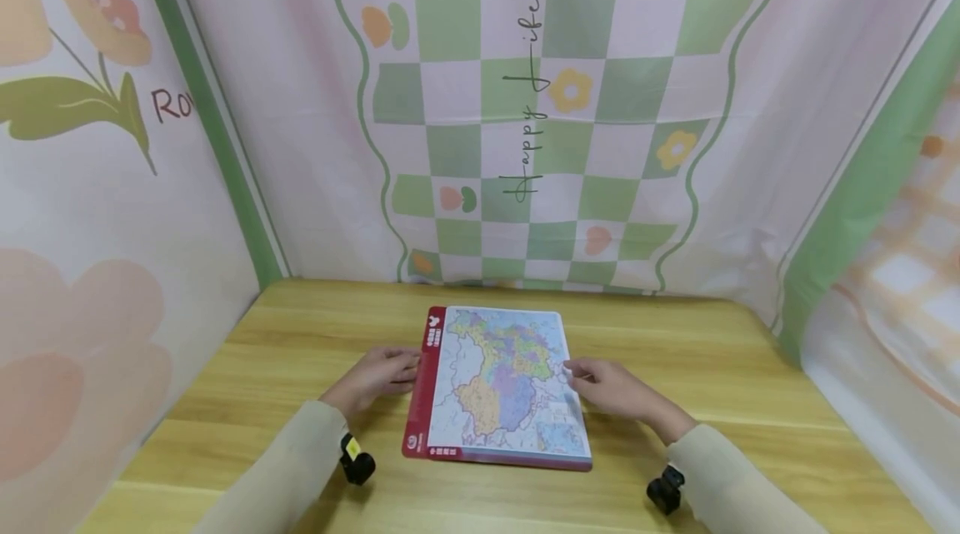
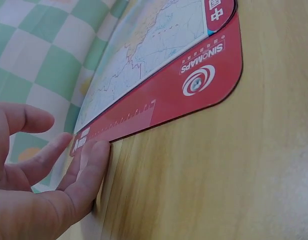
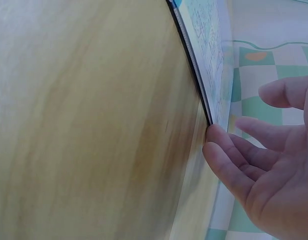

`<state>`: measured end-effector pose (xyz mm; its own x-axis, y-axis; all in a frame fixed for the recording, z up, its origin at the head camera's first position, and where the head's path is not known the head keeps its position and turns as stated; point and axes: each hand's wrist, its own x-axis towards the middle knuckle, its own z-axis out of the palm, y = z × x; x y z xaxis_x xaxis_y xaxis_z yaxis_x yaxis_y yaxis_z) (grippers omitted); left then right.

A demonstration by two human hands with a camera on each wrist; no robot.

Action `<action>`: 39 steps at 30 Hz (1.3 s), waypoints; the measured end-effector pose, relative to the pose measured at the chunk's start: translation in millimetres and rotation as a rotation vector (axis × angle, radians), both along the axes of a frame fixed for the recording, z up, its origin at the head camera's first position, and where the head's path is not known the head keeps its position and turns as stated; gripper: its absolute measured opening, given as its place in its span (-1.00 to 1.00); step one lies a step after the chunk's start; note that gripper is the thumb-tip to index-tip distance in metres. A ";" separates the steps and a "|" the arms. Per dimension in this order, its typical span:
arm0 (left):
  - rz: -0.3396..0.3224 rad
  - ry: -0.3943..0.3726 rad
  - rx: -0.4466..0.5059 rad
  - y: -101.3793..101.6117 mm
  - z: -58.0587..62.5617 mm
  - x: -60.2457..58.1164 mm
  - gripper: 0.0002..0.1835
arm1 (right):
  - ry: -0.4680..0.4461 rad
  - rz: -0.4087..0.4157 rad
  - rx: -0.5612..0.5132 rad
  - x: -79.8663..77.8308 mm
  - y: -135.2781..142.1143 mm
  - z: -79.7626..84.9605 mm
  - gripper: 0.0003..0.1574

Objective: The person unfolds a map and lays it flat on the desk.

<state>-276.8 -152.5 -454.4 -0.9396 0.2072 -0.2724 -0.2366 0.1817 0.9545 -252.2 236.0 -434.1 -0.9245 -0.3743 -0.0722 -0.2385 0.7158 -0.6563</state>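
Observation:
A flat map board with rounded corners lies on the wooden table between the two hands. It carries a coloured map, a red border strip along its left side and, in the left wrist view, a SINOMAPS logo. At the red left edge is my left hand, its fingertips right against the border and the rest of the hand spread. Across from it, my right hand has its fingertips at the board's right edge, with loosely bent fingers.
Underneath everything is the light wooden table. A cloth curtain with green and white checks hangs behind the far edge, and printed cloth hangs on the left and right sides. Each sleeve has a small black camera at the wrist.

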 end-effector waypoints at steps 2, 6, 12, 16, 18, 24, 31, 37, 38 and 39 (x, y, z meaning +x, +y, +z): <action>-0.001 0.000 0.005 -0.1 0.0 -0.6 -0.51 | -0.002 -0.010 -0.001 -0.4 0.0 -0.5 -0.48; -0.003 -0.009 0.018 -0.4 0.5 -1.9 -0.51 | 0.000 -0.015 -0.006 -0.8 0.0 -0.9 -0.48; 0.000 -0.018 0.027 -1.1 0.8 -4.1 -0.49 | 0.000 -0.009 -0.025 0.5 -0.1 -0.6 -0.49; 0.001 -0.014 0.028 -1.1 -1.3 -5.7 -0.50 | -0.007 -0.006 -0.055 1.8 0.7 0.4 -0.46; 0.002 -0.009 0.021 -1.1 -2.2 -5.9 -0.49 | -0.011 -0.011 -0.069 2.4 0.7 1.4 -0.44; 0.009 0.012 0.017 -0.3 -2.4 -4.8 -0.47 | -0.010 -0.042 -0.090 2.4 1.1 0.8 -0.40; 0.025 0.022 -0.052 -0.7 -0.9 -4.1 -0.43 | -0.028 -0.083 -0.122 2.0 2.3 -0.4 -0.24; 0.010 0.029 -0.135 -1.8 -0.1 -3.3 -0.42 | -0.058 -0.081 -0.170 1.4 1.3 1.3 -0.10; 0.006 0.032 -0.141 -1.9 -0.1 -2.9 -0.42 | -0.061 -0.080 -0.180 0.7 1.1 1.1 -0.08; 0.005 0.033 -0.144 -2.1 0.1 -2.5 -0.43 | -0.063 -0.082 -0.188 0.1 0.9 0.8 -0.06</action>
